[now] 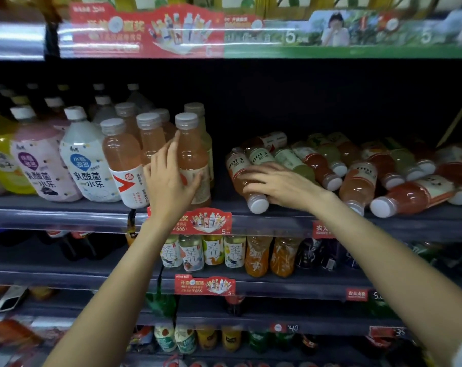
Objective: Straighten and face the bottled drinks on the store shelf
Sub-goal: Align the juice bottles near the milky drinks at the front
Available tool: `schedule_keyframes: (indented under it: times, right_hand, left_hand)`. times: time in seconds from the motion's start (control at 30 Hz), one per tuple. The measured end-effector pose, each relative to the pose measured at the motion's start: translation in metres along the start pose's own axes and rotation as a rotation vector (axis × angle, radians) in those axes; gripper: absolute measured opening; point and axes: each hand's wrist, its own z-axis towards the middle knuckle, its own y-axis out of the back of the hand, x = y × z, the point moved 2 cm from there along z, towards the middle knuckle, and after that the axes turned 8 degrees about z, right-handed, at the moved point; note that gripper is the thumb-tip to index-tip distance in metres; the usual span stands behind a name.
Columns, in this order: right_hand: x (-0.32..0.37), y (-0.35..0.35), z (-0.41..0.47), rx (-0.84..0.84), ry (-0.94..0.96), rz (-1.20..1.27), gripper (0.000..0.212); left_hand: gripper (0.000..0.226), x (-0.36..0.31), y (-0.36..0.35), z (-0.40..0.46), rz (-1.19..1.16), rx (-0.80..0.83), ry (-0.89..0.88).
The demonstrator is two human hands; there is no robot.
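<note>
We see an upright bottle [191,154] of pale orange drink at the near edge of the middle shelf [65,215], just left of centre. Our left hand [169,178] wraps its lower label, thumb on the right side, fingers reaching up the left side; the hand hides part of the label. To the right, a fallen bottle [247,178] lies on its side, white cap pointing toward us. Our right hand [274,185] rests over it, fingers curled around its body and covering most of it. Farther right, a heap of fallen bottles [370,168] sprawls across the shelf, overlapping; its right end is cut off. Left of the upright bottle stand more orange bottles [124,154] and white-labelled bottles [86,165]. The back of the shelf is dark, and the rear rows are hard to make out. The lower shelves' bottles [211,252] look blurred.
</note>
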Motion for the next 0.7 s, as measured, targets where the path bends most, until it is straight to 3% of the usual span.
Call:
schedule_keyframes:
  times: [0.1,0.27,0.4,0.53,0.7]
  right_hand:
    - [-0.005,0.001,0.001,-0.096,0.002,0.139,0.046]
    - [0.0,0.024,0.018,-0.623,-0.471,0.934,0.044]
    - [-0.002,0.04,0.048,-0.743,-0.697,1.265,0.039]
    - [-0.001,0.043,0.073,-0.685,-0.777,1.323,0.042]
    - [0.018,0.044,0.079,-0.694,-0.723,1.265,0.042]
  left_hand:
    - [0.078,0.001,0.004,0.001,-0.014,0.037,-0.03]
    - [0.076,0.001,0.009,0.003,-0.032,0.056,-0.031]
    - [0.083,-0.004,0.009,0.003,-0.013,0.037,0.002]
    - [0.085,-0.009,0.007,0.0,-0.013,0.021,0.041]
    - [0.074,-0.021,0.007,-0.007,-0.059,-0.071,0.083]
